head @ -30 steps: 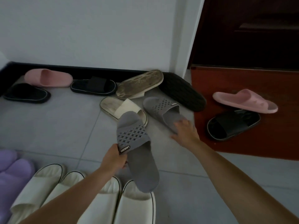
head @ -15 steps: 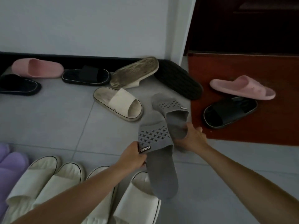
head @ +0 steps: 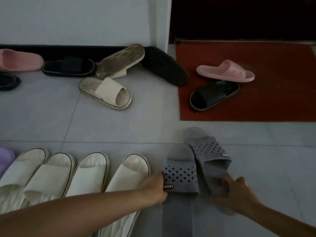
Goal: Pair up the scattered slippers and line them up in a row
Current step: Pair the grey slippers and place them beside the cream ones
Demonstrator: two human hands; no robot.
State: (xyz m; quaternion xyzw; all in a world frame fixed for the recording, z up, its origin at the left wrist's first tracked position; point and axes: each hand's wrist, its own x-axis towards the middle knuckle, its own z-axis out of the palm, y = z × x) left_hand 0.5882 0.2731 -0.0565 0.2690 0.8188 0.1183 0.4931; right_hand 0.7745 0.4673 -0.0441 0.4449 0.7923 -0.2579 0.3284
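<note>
My left hand (head: 154,189) grips the strap edge of one grey slipper (head: 179,175), held low just right of the row of white slippers (head: 89,173). My right hand (head: 237,194) holds the heel of the second grey slipper (head: 210,154), which lies tilted and overlaps the first at the toe. A purple slipper (head: 5,158) starts the row at the far left. Scattered farther back are a cream slipper (head: 106,93), an upturned cream one (head: 119,60), black ones (head: 68,67) (head: 164,65) (head: 213,94) and pink ones (head: 18,60) (head: 225,71).
A red doormat (head: 273,100) lies at the right before a dark door (head: 239,16). A white wall with a black skirting board (head: 51,48) runs along the back. Another dark slipper (head: 8,82) sits at the left edge. Grey floor tiles (head: 42,120) separate the row from the scattered slippers.
Both hands have carried the two grey slippers back and down to the right end of the white row. The view has tilted down with them.
</note>
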